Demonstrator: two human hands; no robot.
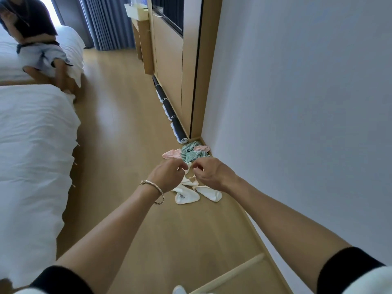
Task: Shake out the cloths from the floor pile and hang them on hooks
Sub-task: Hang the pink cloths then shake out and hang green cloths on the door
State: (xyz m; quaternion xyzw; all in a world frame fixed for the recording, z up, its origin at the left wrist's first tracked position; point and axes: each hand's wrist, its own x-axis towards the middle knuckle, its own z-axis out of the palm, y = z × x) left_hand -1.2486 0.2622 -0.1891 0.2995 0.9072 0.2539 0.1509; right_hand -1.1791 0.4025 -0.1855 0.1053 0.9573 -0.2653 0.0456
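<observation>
Nearest to me a pale wooden rail crosses the floor below my forearms; I cannot tell what it belongs to, and no hooks show from here. Both arms reach forward and down. My left hand, a thin bracelet on its wrist, and my right hand sit close together, each grip curled and pinching the top edge of the white cloth. I hold it at two points along one edge so the rest drops free and I can spread it for a shake. Its two lower corners hang beneath my hands, and I cannot tell whether they touch the boards. A small dark tag sits near the left corner, too small to read. Just beyond my knuckles lies the rest of the pile, tucked into the corner where the wall meets the floor: a green-striped cloth crumpled on top of a pink cloth. Past it a dark rolled mat lies along the foot of the wardrobe, out of the walkway; its white markings are not legible. To the left is a white bed. Farther back a person sits on another bed, in front of grey curtains.
</observation>
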